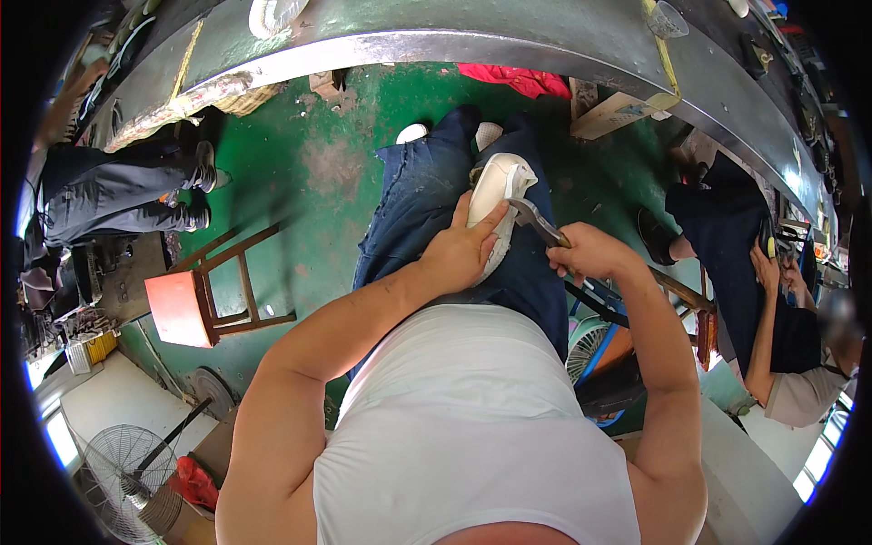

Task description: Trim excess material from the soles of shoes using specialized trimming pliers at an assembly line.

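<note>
A cream-white shoe [493, 193] lies lengthwise over my lap, its far end near my knees. My left hand [459, 250] is closed around the shoe's near part, fingers and thumb pressed against its sides. In my right hand [586, 252] is a metal hand tool that looks like lasting pincers [538, 222], its curved head touching the shoe's right edge. Fingers wrap round the tool's handle, and most of that handle is hidden. The shoe's underside rests against my dark blue trousers [413, 186].
A long metal-edged workbench [409, 50] curves across the far side. On the green floor, a wooden stool with a red seat [177, 307] lies at left. Another person [772, 282] sits at right; someone's legs [127, 195] show at left. A standing fan [127, 472] is lower left.
</note>
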### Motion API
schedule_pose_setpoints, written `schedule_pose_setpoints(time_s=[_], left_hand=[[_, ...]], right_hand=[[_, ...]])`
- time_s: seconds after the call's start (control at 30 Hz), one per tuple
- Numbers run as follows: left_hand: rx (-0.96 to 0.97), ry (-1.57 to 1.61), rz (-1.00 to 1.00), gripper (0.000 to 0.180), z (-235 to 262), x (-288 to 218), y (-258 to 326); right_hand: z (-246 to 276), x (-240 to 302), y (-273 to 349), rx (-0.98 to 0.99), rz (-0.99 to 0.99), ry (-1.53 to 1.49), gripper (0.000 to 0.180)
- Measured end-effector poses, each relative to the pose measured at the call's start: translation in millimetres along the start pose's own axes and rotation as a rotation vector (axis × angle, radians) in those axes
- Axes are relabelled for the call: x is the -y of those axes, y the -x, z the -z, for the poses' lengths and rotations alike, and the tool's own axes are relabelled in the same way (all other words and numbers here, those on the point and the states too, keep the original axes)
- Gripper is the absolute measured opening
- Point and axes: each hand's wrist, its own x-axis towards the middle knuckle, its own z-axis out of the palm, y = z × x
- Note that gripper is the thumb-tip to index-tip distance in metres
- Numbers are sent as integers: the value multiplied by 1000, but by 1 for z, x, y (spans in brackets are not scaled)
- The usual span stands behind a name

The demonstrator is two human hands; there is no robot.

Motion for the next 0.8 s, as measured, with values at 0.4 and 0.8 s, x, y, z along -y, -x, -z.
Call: schedule_pose_setpoints(time_s=[0.4,0.8], left_hand=[[8,82,-113,51,4,12,0],[-50,321,60,72,-16,29,11]], right_hand=[[-14,17,-32,-455,295,296,49],[-39,16,1,-346,315,30,50]])
